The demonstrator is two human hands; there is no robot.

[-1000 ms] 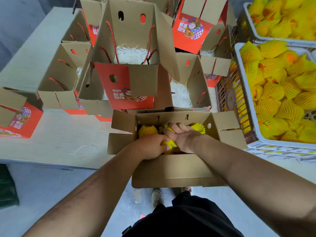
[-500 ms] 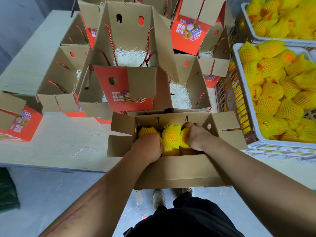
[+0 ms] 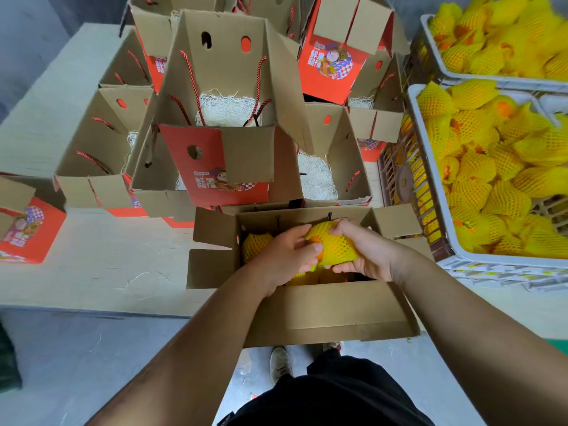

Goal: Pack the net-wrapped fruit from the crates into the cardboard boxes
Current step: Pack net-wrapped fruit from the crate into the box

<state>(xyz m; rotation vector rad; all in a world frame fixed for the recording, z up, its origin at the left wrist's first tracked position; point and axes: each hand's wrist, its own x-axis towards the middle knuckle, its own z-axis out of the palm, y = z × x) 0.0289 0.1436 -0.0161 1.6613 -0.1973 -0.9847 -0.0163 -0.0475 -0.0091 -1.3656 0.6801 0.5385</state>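
Lifting one netted fruit (image 3: 333,245) back above the box (image 3: 322,315), both hands now close on it: the right hand (image 3: 365,253) cups it with fingers curled over the top, the left hand (image 3: 285,256) pinches its near end. Half a second earlier both hands pressed fruit down inside. Another fruit (image 3: 256,244) sits in the box's left corner. The lift suggests re-seating rather than a finished box; the crate (image 3: 491,259) stays heaped alongside.
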